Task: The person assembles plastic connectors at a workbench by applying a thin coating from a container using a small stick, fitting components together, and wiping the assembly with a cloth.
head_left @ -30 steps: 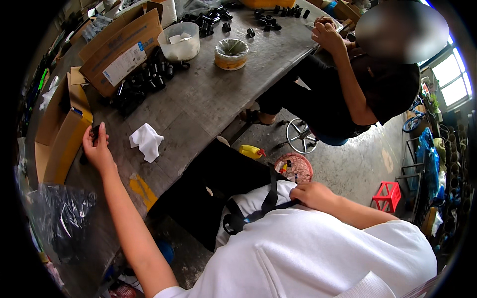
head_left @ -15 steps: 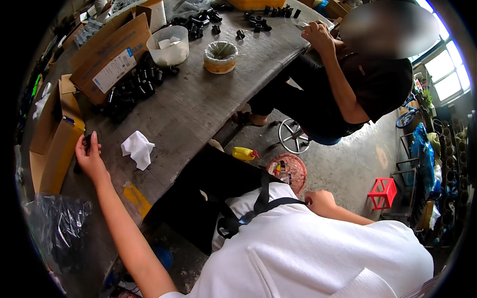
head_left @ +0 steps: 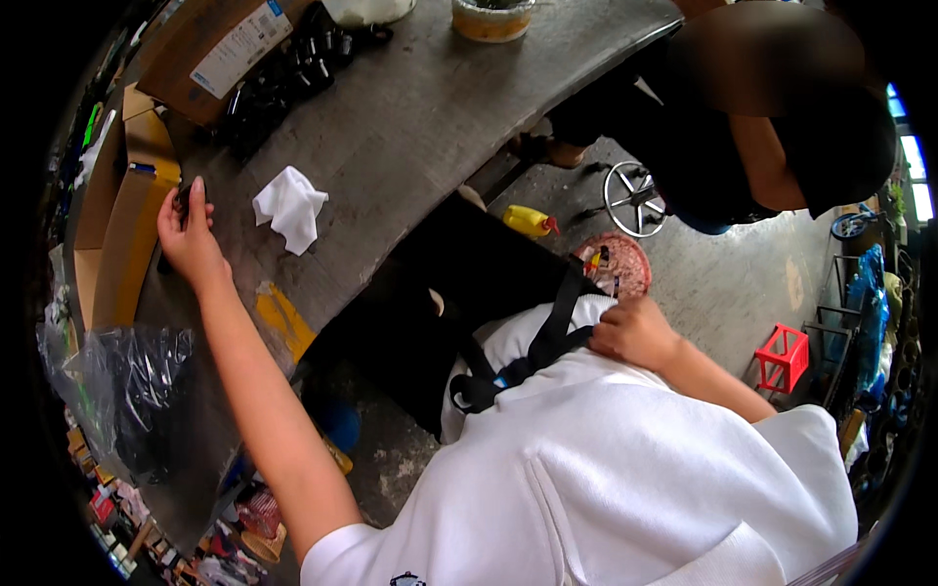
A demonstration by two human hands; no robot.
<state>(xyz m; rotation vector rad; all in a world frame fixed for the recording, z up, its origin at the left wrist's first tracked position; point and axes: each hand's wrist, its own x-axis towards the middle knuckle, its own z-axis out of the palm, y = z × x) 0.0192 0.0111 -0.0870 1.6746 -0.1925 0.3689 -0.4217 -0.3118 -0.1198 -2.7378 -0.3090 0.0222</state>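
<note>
My left hand (head_left: 193, 242) is at the table's left side, beside the open cardboard box, its fingers closed round a small black part (head_left: 184, 201). Most of that part is hidden by the hand. A crumpled white cloth (head_left: 290, 210) lies on the table to the right of this hand. My right hand (head_left: 633, 330) is at my waist, against the white shirt (head_left: 625, 439) and close to the end of a black strap (head_left: 547, 352). Its fingers are curled in, and what they hold, if anything, is hidden.
Several black tubular parts (head_left: 283, 83) are heaped before a cardboard carton (head_left: 210, 49). The open box (head_left: 147, 225) and clear plastic film (head_left: 137, 391) line the left. A co-worker (head_left: 762, 146) sits across the corner. A yellow bottle (head_left: 528, 221) and red stool (head_left: 782, 358) stand on the floor.
The whole view has shifted, so the table's far part has left the picture. My right hand has come in against my waist. My left hand stays by the open box with the black part.
</note>
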